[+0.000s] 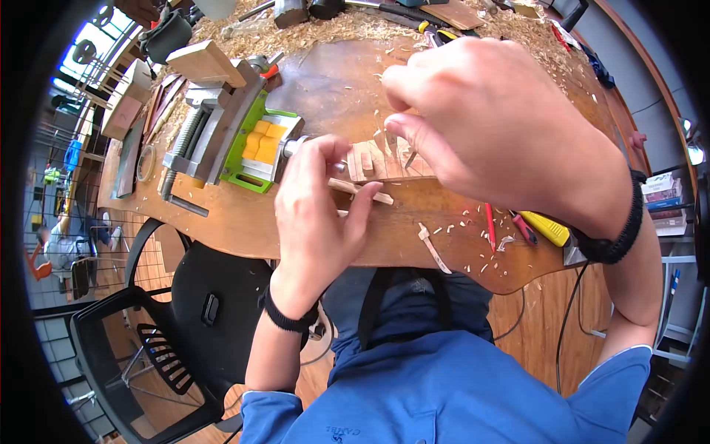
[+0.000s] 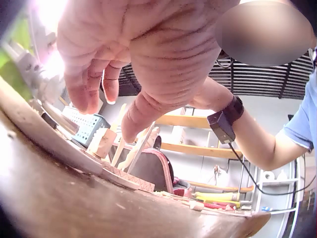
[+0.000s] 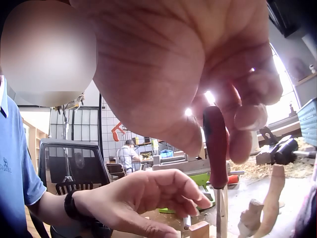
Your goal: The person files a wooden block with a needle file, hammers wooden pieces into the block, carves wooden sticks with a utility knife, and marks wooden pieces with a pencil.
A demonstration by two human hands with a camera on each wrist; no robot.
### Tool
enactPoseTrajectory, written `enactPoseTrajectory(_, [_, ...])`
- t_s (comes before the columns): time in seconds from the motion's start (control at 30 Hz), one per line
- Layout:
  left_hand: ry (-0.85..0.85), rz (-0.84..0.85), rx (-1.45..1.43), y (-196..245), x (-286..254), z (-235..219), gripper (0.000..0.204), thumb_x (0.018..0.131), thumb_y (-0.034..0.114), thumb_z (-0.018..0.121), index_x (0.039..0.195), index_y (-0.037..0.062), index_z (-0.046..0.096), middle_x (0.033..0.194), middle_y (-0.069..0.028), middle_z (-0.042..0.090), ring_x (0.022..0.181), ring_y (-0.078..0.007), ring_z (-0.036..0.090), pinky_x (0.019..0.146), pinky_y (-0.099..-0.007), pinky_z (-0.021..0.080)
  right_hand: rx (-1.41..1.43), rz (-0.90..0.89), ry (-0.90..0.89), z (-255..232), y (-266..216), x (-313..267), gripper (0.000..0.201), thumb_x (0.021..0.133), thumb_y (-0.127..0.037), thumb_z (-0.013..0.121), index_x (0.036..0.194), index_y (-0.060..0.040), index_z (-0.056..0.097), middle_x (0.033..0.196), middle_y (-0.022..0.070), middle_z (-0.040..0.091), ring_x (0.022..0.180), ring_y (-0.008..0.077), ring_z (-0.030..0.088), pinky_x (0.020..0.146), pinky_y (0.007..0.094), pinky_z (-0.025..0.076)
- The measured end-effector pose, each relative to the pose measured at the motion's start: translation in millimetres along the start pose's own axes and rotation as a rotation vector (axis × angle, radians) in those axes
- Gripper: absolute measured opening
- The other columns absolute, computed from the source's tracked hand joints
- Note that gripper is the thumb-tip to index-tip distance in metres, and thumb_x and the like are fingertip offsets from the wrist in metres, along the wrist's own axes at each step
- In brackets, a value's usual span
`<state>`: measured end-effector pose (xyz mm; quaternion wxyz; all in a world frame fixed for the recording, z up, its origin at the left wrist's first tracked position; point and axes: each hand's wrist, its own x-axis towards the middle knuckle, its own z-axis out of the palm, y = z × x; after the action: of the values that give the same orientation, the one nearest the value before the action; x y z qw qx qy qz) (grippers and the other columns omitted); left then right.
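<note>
My right hand (image 1: 481, 111) is raised over a light wooden board (image 1: 414, 172), fingers curled and thumb beside them. In the right wrist view, its thumb and fingers hold an upright chisel with a red-and-black handle (image 3: 216, 148), metal shaft downward. Palm down, my left hand (image 1: 314, 211) hovers left of the board, its fingers loosely bent and spread from the thumb. Beneath its thumb a thin wooden stick (image 1: 381, 197) lies on the table. A small wood block (image 3: 199, 230) shows beside the left hand in the right wrist view.
Left of the board stands a green and grey vise (image 1: 255, 137) with yellow inserts. A carved wood strip (image 1: 434, 248), a red pencil (image 1: 490, 226) and a yellow-handled tool (image 1: 546, 229) lie near the front edge. Shavings (image 1: 347, 26) cover the back; a black chair (image 1: 214, 311) stands at left.
</note>
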<state>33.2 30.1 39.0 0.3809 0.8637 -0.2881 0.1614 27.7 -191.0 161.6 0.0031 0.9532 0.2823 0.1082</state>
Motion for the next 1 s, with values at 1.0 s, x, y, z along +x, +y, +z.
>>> enactPoseTrajectory(1.0, [-0.396, -0.021, 0.060, -17, 37, 14, 0.040, 0.076, 0.006, 0.085, 0.114, -0.0025, 0.077, 0.108, -0.0162, 0.070, 0.106, -0.0376, 0.066, 0.097, -0.0457, 0.055, -0.139, -0.203, -0.177, 3, -16, 14, 0.013, 0.074, -0.019, 0.074, 0.069, -0.0070, 0.073, 0.076, 0.0085, 0.065, 0.078, 0.0241, 0.070, 0.066, 0.0373, 0.051])
